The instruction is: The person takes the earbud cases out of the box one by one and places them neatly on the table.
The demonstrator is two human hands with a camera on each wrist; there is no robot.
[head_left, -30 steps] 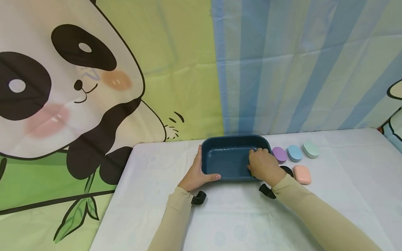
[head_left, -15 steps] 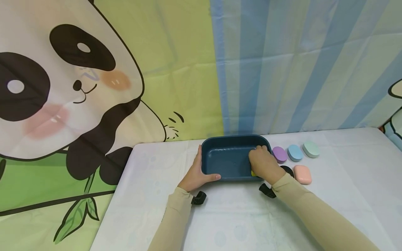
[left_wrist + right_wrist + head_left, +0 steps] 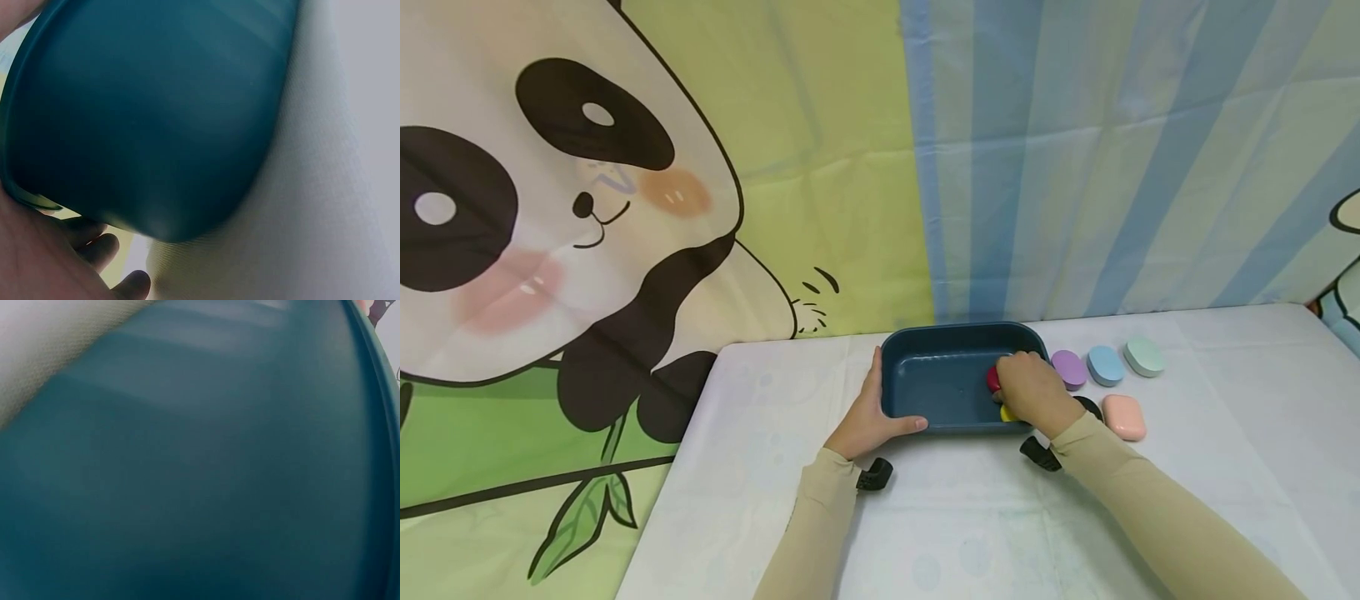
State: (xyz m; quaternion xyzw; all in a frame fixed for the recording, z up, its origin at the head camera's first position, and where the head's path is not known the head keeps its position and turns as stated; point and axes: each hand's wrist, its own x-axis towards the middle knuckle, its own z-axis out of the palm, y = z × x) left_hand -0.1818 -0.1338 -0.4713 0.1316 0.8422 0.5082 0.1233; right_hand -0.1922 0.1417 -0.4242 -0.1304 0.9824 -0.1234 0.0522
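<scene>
A dark blue rectangular plastic tub stands at the back of the table. My left hand presses against its front left corner, fingers straight along the left side and thumb along the front wall. In the left wrist view, the tub's outer wall fills most of the picture beside that hand. My right hand reaches into the tub's right end with curled fingers and holds a red rounded piece, mostly hidden. A yellow piece shows just below. The right wrist view shows only the tub's wall, not the fingers.
Right of the tub lie a purple rounded piece, a light blue one and a mint one. In front sits a pink rounded-square piece. A black thing shows partly behind the right wrist. A printed curtain hangs behind.
The right hand has shifted slightly to the right inside the tub. The yellow piece, then the red piece, have come into sight beside it. The left hand and tub have not moved.
</scene>
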